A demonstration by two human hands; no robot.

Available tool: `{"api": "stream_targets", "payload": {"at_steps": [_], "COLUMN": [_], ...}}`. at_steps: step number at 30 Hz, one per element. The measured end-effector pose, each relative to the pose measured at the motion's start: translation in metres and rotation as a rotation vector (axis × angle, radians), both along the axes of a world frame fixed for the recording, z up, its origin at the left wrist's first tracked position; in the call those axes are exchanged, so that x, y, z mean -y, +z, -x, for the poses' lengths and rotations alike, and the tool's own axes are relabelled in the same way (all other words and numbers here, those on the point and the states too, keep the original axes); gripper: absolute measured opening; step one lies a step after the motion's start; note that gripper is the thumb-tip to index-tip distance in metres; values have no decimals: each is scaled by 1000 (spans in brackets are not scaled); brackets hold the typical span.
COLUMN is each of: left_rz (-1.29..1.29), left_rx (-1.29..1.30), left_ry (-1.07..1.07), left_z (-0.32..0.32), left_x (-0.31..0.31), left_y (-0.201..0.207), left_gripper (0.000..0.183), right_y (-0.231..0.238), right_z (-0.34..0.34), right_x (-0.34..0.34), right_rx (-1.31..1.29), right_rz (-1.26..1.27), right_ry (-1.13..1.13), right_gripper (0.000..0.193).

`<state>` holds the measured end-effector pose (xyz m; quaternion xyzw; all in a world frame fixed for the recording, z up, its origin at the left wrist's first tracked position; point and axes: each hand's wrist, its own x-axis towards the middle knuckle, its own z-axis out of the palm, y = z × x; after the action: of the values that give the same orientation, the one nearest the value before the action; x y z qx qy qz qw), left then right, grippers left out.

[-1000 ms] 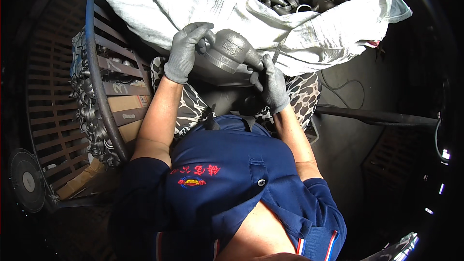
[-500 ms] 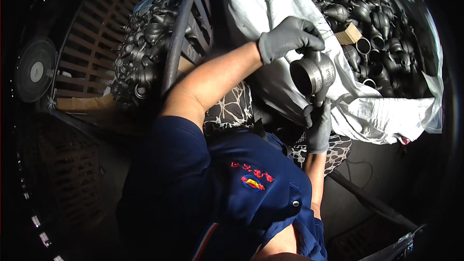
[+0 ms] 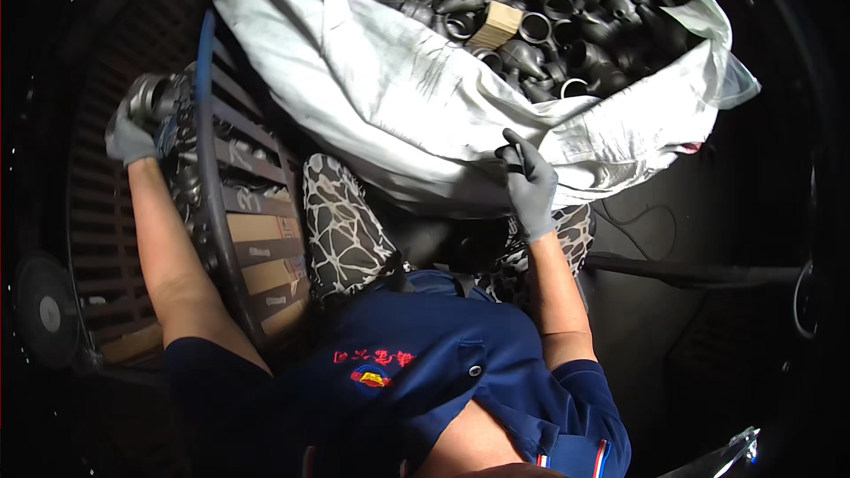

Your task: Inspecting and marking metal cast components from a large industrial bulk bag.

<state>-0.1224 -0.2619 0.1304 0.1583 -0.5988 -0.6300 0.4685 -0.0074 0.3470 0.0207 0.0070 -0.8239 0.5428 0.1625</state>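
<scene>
At the far left, my gloved left hand (image 3: 129, 137) reaches over the cage's side with its fingers round a black rubber boot (image 3: 152, 96), a hollow ribbed piece. It holds the boot above other dark parts (image 3: 186, 168) inside the slatted cage, partly hidden by the rail. My gloved right hand (image 3: 531, 184) is in front of the white woven sack (image 3: 425, 115), its fingers curled together. A small dark thing shows at its fingertips, too small to name. Many similar black boots (image 3: 522, 57) fill the open sack.
A tan cardboard piece (image 3: 497, 25) lies among the boots in the sack. The cage's blue-and-grey rail (image 3: 209, 142) rises between my left arm and my legs. A round fan-like disc (image 3: 49, 312) is at the far left. A thin cable (image 3: 668, 230) lies on the floor at right.
My left hand has carried the rubber boot from in front of the sack leftward, over the cage. My right hand has come off the boot and stays near the sack. The view has shifted.
</scene>
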Motion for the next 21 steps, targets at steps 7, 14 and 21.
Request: {"api": "stream_targets", "payload": {"at_steps": [7, 14, 21], "left_rz": [11, 409, 803], "left_rx": [92, 56, 277], "left_ry": [-150, -1021, -1321], "left_z": [55, 115, 148], "left_x": [-105, -392, -577], "left_y": [4, 23, -93], "left_gripper": [29, 28, 32], "right_y": [-25, -30, -19], "right_z": [3, 6, 10], "right_x": [-19, -23, -25], "right_rx": [-196, -194, -238], "right_rz": [-448, -515, -452], "right_ry": [-57, -1, 19], "right_gripper": [59, 52, 45]}}
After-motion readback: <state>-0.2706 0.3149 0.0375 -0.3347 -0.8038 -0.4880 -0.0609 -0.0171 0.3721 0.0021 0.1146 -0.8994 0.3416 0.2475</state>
